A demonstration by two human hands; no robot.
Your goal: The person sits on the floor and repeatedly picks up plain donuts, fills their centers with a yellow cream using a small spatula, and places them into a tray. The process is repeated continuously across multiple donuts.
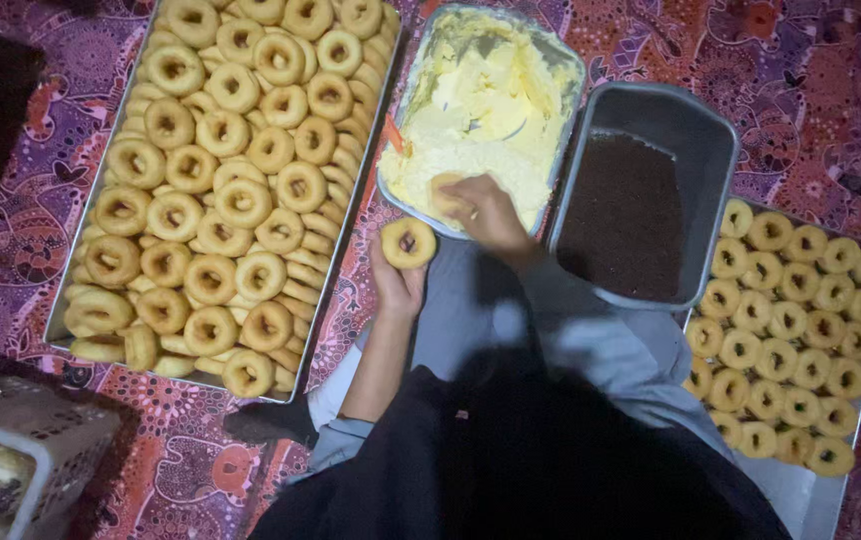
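A doughnut (409, 243) is gripped in the left hand (398, 280) beside the cream tub (561, 55); another doughnut (445, 193) is pressed into the cream by the closed right hand (486, 212). Cream could be smeared onto the patterned cloth (811, 90) if either slips.

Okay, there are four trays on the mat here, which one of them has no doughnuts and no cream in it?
The dark grey tray between the cream tray and the smaller doughnut tray. It alone holds a layer of fine dark brown bits; the big tray is piled with doughnuts.
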